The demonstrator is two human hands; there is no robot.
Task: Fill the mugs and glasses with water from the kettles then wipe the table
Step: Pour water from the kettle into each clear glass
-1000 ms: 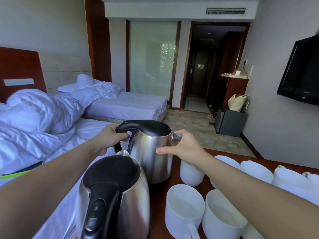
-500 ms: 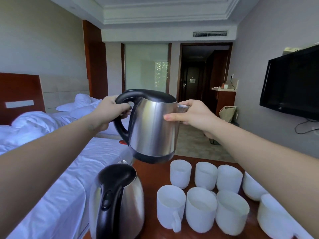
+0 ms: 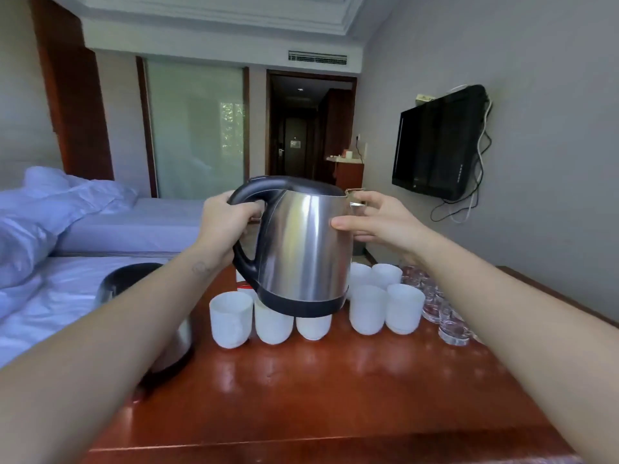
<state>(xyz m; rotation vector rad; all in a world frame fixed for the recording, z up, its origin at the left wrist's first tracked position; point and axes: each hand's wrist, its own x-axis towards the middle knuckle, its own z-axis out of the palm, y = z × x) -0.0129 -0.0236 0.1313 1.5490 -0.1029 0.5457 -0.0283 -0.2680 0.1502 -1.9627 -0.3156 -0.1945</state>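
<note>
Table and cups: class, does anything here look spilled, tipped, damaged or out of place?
Nothing stands out. The white mugs and glasses stand upright on the table, with no visible spill. The lifted kettle hangs level above them, left hand on its handle, right hand at its side.

Bare near table (image 3: pixel 335 390) — beyond, packed mugs (image 3: pixel 231 314), glasses (image 3: pixel 449 324), perhaps touching.
</note>
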